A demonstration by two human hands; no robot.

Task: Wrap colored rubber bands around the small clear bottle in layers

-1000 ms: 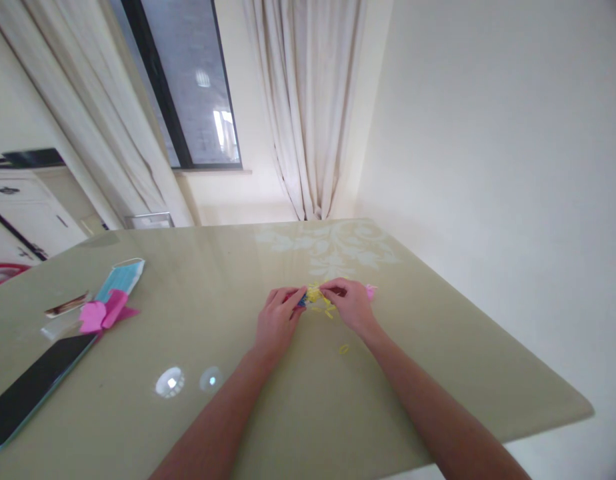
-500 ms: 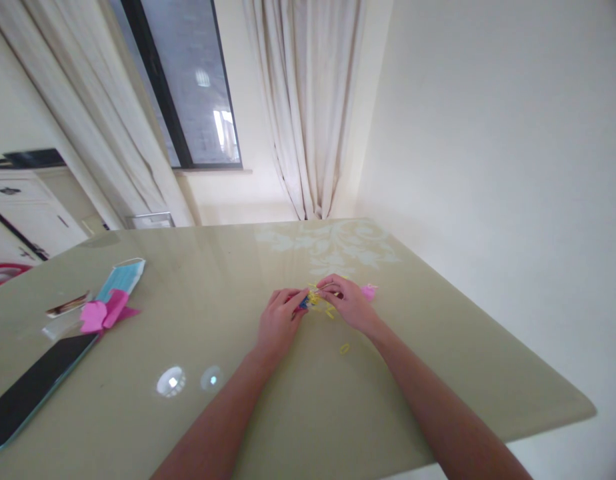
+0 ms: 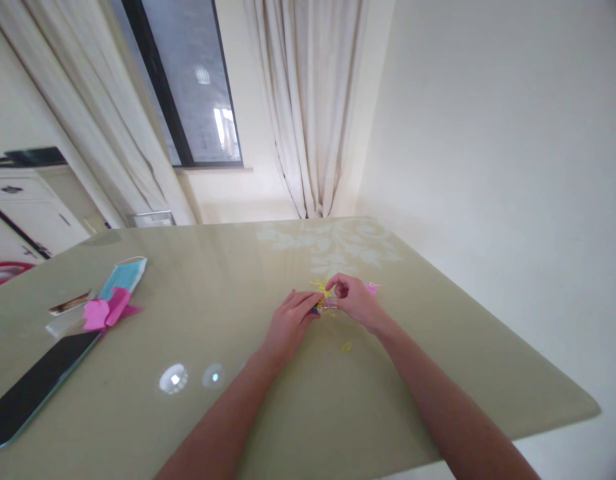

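My left hand point(image 3: 291, 325) rests on the table with its fingers closed over a small blue piece point(image 3: 315, 309), most of it hidden under the fingertips. A small clear, ridged plastic piece point(image 3: 330, 303) bridges the gap between my two hands. My right hand point(image 3: 357, 301) is closed, its index finger and thumb curled together just above the clear piece; what they pinch, if anything, is too small to make out. Yellow rubber bands point(image 3: 320, 285) lie bunched behind the fingertips. One loose yellow band point(image 3: 347, 347) lies nearer to me.
A pink item point(image 3: 373, 289) sits just beyond my right hand. Leftward on the glossy table point(image 3: 188, 293) lie a blue face mask point(image 3: 122, 279), crumpled pink material point(image 3: 107, 310), a thin brown packet point(image 3: 69, 303) and a dark phone-like slab point(image 3: 38, 387). A wall borders the right side.
My left hand has shifted slightly right, toward my right hand. The clear piece now shows between them, and the yellow bands are visible more behind the fingers than between them.
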